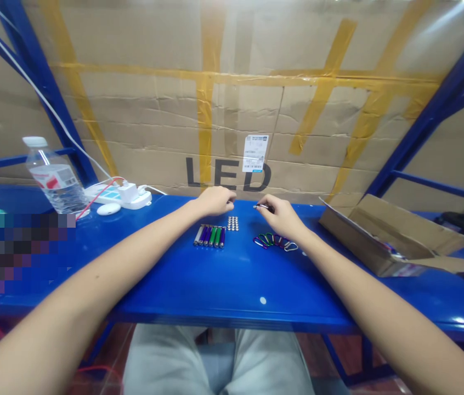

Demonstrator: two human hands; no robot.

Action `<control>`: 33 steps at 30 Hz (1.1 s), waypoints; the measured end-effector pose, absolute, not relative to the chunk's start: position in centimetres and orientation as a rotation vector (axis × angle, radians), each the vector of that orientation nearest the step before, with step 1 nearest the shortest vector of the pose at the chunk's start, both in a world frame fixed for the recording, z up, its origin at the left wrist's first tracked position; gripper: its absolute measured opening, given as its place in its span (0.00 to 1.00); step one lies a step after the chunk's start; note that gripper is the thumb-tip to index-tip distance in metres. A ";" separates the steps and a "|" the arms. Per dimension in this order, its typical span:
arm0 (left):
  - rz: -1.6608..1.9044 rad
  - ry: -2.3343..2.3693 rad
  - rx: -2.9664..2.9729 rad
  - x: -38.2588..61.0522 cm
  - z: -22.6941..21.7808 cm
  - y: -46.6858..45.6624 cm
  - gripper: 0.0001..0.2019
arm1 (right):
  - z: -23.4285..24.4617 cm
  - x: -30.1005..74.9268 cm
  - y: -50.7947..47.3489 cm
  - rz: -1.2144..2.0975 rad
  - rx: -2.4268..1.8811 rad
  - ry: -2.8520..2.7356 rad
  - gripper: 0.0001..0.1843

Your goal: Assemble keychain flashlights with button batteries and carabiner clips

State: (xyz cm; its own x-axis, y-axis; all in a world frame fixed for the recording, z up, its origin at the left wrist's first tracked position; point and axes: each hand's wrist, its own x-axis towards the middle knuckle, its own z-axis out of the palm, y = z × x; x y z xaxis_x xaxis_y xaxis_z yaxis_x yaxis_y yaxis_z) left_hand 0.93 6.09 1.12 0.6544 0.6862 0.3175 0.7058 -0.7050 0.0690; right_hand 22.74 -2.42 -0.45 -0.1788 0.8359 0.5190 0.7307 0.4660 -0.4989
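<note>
My left hand [214, 200] hovers over the far part of the blue table [199, 285], fingers curled in a pinch; what it holds is too small to make out. My right hand [280, 215] is closed on a small dark cylinder, a mini flashlight [261, 207], whose tip points left toward the other hand. Below the left hand lies a row of several small flashlights [210, 236] in silver, purple and green. A cluster of small round button cells [232, 223] sits just right of them. Several coloured carabiner clips [273, 241] lie under my right wrist.
An open cardboard box [384, 238] rests on the table at the right. At the left stand a water bottle [53, 178], a white power strip with charger [123, 195] and a small white oval object [108, 208]. A large taped carton marked LED [232, 109] backs the table.
</note>
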 end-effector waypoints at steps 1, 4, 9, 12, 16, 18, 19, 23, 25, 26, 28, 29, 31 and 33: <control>-0.356 -1.076 -2.797 1.2 1.0 6.9 0.09 | -0.5 22.8 -2.3 0.176 -1.310 -1.956 0.07; -0.151 -0.906 -2.793 2.6 0.5 8.6 0.09 | -0.8 22.9 -2.1 0.177 -1.312 -1.974 0.07; 0.046 -0.742 -2.766 4.2 0.6 9.2 0.12 | -1.2 23.0 -1.8 0.192 -1.262 -1.997 0.07; 0.188 -0.713 -2.677 4.5 1.1 8.7 0.15 | -1.3 23.1 -1.7 0.185 -1.266 -1.997 0.07; 0.250 -0.767 -2.644 4.3 1.3 8.4 0.15 | -1.4 23.2 -1.5 0.182 -1.282 -1.983 0.07; 0.252 -0.813 -2.646 4.0 1.1 8.5 0.15 | -1.5 23.3 -1.4 0.183 -1.287 -1.986 0.07; 0.246 -0.838 -2.651 3.8 1.0 8.7 0.15 | -1.6 23.3 -1.3 0.185 -1.288 -1.989 0.07; 0.213 -0.892 -2.698 2.9 0.6 9.4 0.14 | -1.6 23.3 -1.3 0.194 -1.291 -2.000 0.07; 0.196 -0.893 -2.709 2.5 0.5 9.7 0.14 | -1.5 23.2 -1.4 0.199 -1.298 -2.003 0.07; 0.185 -0.896 -2.711 2.2 0.4 9.8 0.14 | -1.4 23.2 -1.5 0.200 -1.305 -2.004 0.06; 0.153 -0.925 -2.715 1.7 0.3 9.9 0.13 | -1.4 23.1 -1.5 0.196 -1.319 -2.010 0.06; 0.128 -0.948 -2.720 1.4 0.3 9.9 0.14 | -1.4 23.2 -1.5 0.194 -1.323 -2.013 0.06; 0.051 -0.985 -2.739 0.8 0.1 9.7 0.15 | -1.5 23.2 -1.5 0.204 -1.335 -2.016 0.06; -0.067 -0.988 -2.771 0.1 0.0 9.5 0.16 | -1.7 23.2 -1.2 0.240 -1.335 -2.021 0.05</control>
